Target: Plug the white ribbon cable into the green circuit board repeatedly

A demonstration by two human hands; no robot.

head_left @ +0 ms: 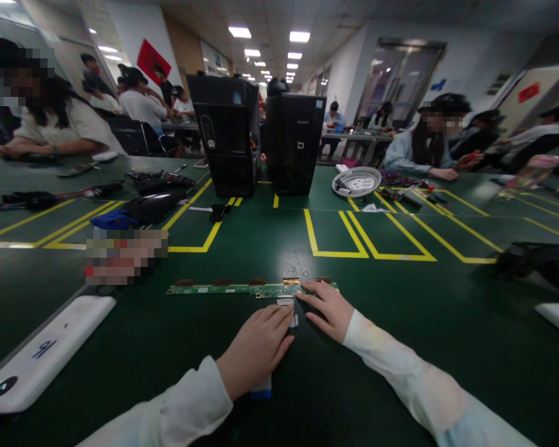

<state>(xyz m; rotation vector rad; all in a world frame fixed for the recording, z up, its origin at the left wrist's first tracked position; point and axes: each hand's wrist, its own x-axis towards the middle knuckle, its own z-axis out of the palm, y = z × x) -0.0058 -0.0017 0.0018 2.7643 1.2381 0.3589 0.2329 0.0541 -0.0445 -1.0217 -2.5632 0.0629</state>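
Observation:
A long, narrow green circuit board (pixel 233 290) lies across the green table in front of me. My right hand (pixel 325 305) rests with fingers spread on the board's right part. Just below the board, my left hand (pixel 259 343) lies over a flat white ribbon cable (pixel 286 302), its fingers close together and the cable partly under them. I cannot make out whether the fingers grip it. The cable's blue end (pixel 261 393) sticks out beneath my left hand.
Two black computer towers (pixel 228 136) stand at the table's back. A white elongated device (pixel 46 354) lies at left. Beyond are a white basket (pixel 356 182), a dark pouch (pixel 144 208), cables and yellow tape lines. People sit at left and right.

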